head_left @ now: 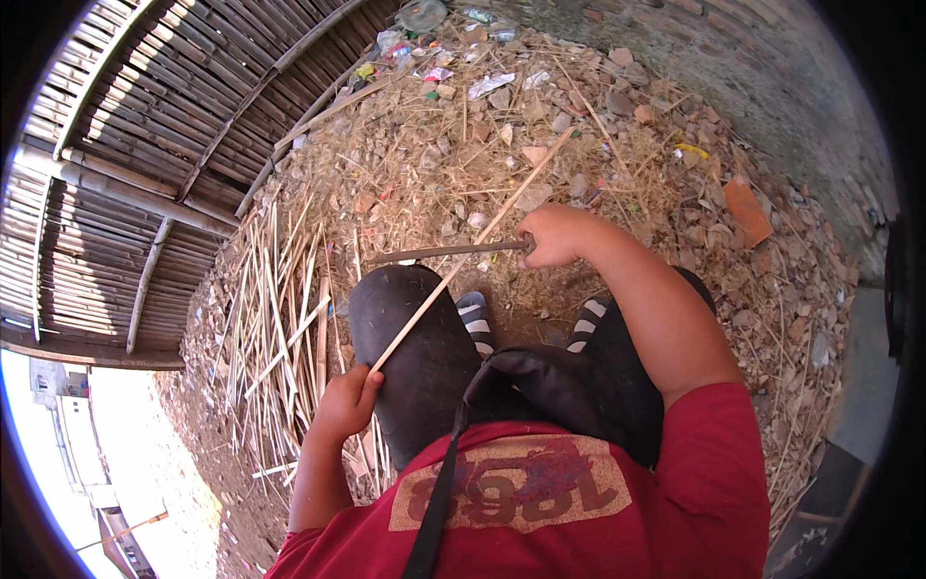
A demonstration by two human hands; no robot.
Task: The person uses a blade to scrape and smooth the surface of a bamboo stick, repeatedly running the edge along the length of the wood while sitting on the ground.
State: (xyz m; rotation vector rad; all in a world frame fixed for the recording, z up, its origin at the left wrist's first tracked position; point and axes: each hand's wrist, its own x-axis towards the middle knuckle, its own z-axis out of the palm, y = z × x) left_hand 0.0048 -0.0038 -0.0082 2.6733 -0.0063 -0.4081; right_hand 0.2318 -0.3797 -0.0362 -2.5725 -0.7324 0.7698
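Note:
My left hand point(345, 401) is closed around the lower end of a long, pale bamboo strip point(424, 308). The strip slants up and away to the right, past my left knee. In my closed right hand point(559, 234) is the end of a long, narrow dark knife point(424, 254), whose handle is mostly hidden by the fingers. Its blade points left, nearly level, and crosses the strip just beyond my knees. Whether blade and strip touch, I cannot tell. A loose pile of split bamboo strips point(280, 328) lies on the ground to my left.
Broken bricks, stones, dry straw and litter cover the rough ground point(434, 174). A bamboo-slat wall point(154, 145) stands at the left, a brick wall point(772, 77) at the far right. An orange brick piece point(747, 210) lies right of my arm. My striped sandals point(476, 323) are between my knees.

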